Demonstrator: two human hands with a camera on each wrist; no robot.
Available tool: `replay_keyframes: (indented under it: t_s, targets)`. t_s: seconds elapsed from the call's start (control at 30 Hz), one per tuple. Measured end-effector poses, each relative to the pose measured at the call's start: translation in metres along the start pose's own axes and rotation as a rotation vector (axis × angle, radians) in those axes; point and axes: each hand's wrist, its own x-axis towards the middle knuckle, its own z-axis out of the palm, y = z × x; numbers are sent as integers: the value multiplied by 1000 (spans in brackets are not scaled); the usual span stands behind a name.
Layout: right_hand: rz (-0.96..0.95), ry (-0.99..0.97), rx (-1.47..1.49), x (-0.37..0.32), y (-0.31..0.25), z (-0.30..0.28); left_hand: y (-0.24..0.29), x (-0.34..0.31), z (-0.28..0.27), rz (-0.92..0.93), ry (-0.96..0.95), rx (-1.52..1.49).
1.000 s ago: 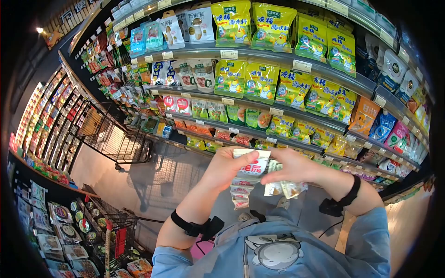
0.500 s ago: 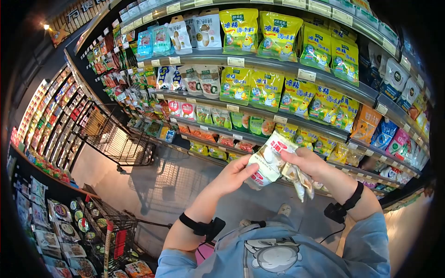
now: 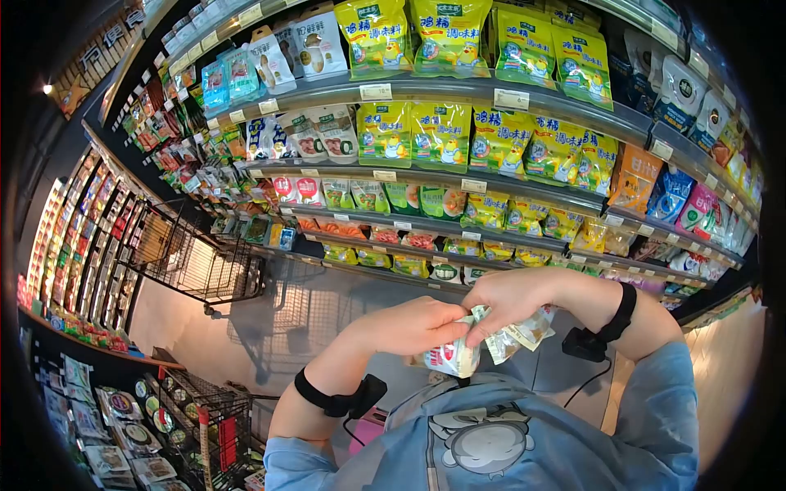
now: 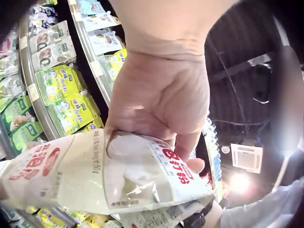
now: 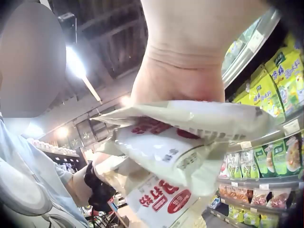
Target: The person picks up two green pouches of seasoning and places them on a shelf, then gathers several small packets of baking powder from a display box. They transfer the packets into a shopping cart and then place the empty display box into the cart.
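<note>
In the head view my left hand and right hand meet in front of my chest, over white baking powder packets with red lettering. The left thumb and fingers pinch one baking powder packet by its upper edge. In the left wrist view, that packet's printed face is turned to the camera below the palm. My right hand grips more packets, which stick out below its fingers. Stacked, crinkled packets hide most of the right fingers in the right wrist view.
Ahead are shelves of yellow-green seasoning bags and other pouches. A wire shopping cart stands at the left on the grey floor. Another cart is at lower left beside a display of packaged goods.
The packets hung down from the left hand at first, then were spread out higher up towards the shelves. Now they are lower, nearer my body, with both hands brought together over them.
</note>
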Motion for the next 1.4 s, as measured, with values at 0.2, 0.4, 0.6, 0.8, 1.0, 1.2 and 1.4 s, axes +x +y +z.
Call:
replay_keyframes:
  t_s: [0.2, 0.4, 0.6, 0.8, 1.0, 1.2, 1.4]
  targets:
    - [-82, -8, 226, -1, 9, 14, 2, -5, -1, 100, 71, 42]
    - [-46, 169, 128, -9, -3, 15, -7, -4, 3, 105, 153, -22]
    - [-122, 362, -10, -18, -7, 21, -10, 1, 6, 135, 171, -218]
    - [-208, 483, -160, -22, -4, 31, -5, 2, 11, 135, 145, -337]
    - [-364, 619, -224, -30, -19, 28, -18, 2, 16, 144, 240, -590]
    - [-74, 286, -102, -31, -14, 15, -7, 2, 9, 57, 98, -593]
    - [-74, 234, -387, -24, -19, 15, -1, 9, 5, -98, -42, -206]
